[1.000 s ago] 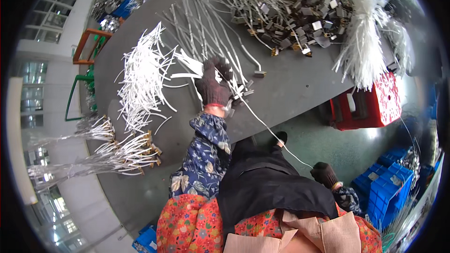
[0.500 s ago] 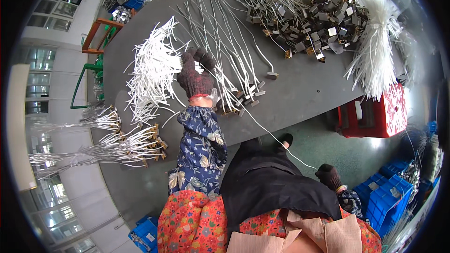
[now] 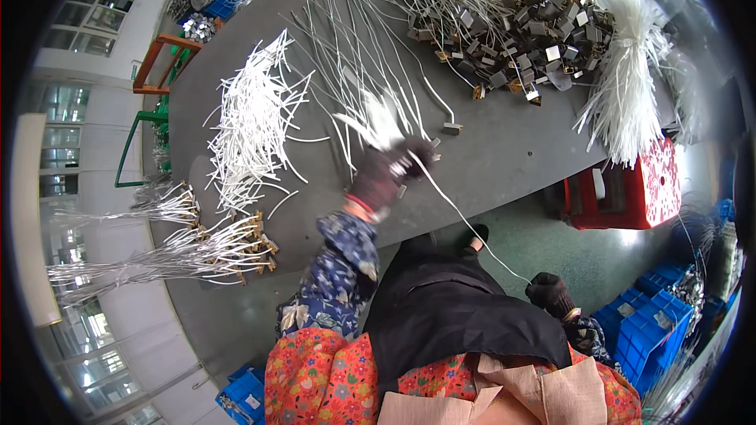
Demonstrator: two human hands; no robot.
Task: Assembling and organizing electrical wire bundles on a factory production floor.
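Observation:
My left hand, in a dark glove and smeared by motion, is closed over the table's near part. A blurred bunch of short white tubes sticks out past its fingers. From beside these fingers a thin white wire runs down over the table edge to my right hand. That hand, gloved too, is closed on the wire's end at my right side. Behind my left hand, long wires with small metal blocks lie spread out; the glove hides part of them. A pile of loose white tubes lies to the left.
A heap of metal blocks on wires covers the far right of the grey table, beside a hanging white bundle. Wired bundles lie at the left edge. A red stool and blue crates stand on the right.
My left hand has moved right and nearer to me, from the tube pile to the wire ends, with white tubes in it. My right hand stays about where it was, holding the wire.

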